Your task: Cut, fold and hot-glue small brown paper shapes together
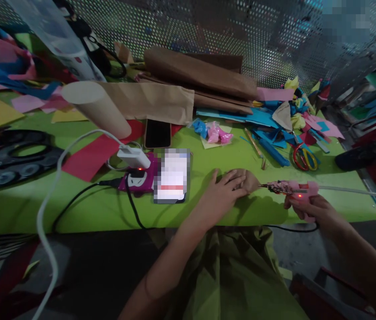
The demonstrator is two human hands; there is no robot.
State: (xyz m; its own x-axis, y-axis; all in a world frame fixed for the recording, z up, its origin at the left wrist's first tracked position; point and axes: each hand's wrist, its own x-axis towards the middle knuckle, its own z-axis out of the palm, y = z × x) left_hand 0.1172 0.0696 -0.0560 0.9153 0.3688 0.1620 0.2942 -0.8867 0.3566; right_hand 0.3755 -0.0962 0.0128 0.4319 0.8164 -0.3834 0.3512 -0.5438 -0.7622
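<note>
Gluing seems the current step, next needing steady aim: left hand (pixel 221 193) spread on brown paper (pixel 251 181), right hand (pixel 321 210) gripping glue gun (pixel 311 190).

A craft workspace, perhaps a small workshop: the green tabletop (pixel 207 213) carries coloured paper scraps (pixel 274 118), folded brown sheets (pixel 201 78), scissors (pixel 304 158) and a pink glue gun (pixel 302 193), with perforated metal mesh (pixel 181 26) behind.
</note>
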